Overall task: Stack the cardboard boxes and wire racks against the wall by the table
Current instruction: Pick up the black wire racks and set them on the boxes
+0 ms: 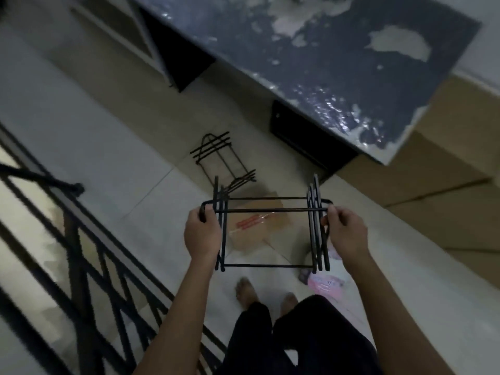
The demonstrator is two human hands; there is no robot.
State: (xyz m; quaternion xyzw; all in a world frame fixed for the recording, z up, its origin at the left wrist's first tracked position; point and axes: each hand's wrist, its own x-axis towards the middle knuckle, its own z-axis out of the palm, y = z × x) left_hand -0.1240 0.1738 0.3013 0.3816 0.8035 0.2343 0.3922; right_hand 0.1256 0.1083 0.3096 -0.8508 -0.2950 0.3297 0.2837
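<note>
I hold a black wire rack (pixel 266 211) level in front of me, above the floor. My left hand (pixel 201 234) grips its left end loop and my right hand (pixel 345 234) grips its right end. A second black wire rack (pixel 221 159) lies flat on the tiled floor just beyond, near the table. Under the held rack a small flattened cardboard box (pixel 257 226) with red tape lies on the floor. Large cardboard boxes (pixel 443 169) stand to the right, partly under the dark table (pixel 311 50) with its peeling top.
A black metal railing (pixel 89 261) runs along the left. A pink packet (pixel 326 285) lies on the floor by my bare feet (pixel 246 290). A dark box-like unit (pixel 305 133) sits under the table. Pale floor tiles stretch between the railing and the table.
</note>
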